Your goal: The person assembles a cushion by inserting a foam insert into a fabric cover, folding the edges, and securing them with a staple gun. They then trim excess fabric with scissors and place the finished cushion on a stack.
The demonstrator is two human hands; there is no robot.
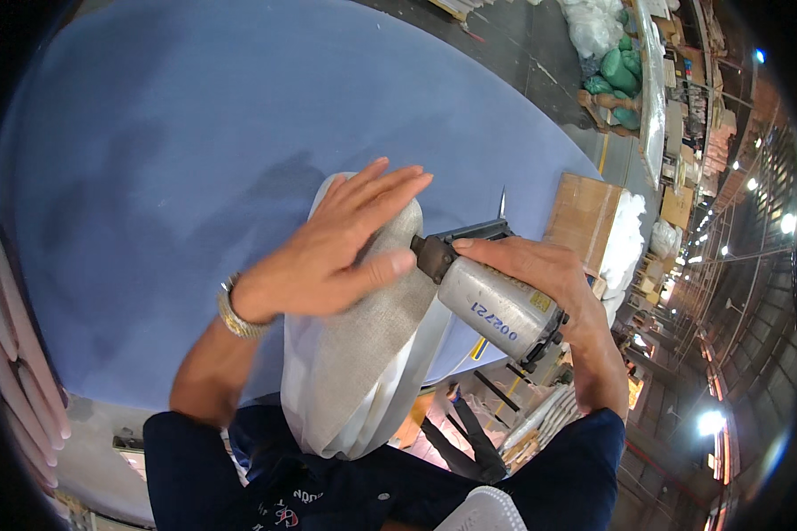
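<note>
My right hand (536, 270) is closed round a pneumatic staple gun (483, 310) with a silver, cylinder-shaped body and a dark magazine. Its black nose points left and meets, or nearly meets, the right side of an upholstered piece (363, 363). This long, rounded piece has beige-grey woven cloth and white material along its side, and it stands between my body and the table. Over its upper end, my left hand (332, 248) is open, fingers stretched out and thumb apart; whether the palm touches the cloth is hard to tell. A metal watch band (237, 310) circles the left wrist.
A large blue-covered table (195, 115) spreads out ahead. On its right are a cardboard box (583, 208) and white stuffing (626, 234). Long pinkish padded pieces (18, 372) are at the far left. Green and clear bags (615, 71) lie beyond the table; another person's legs (469, 438) show below.
</note>
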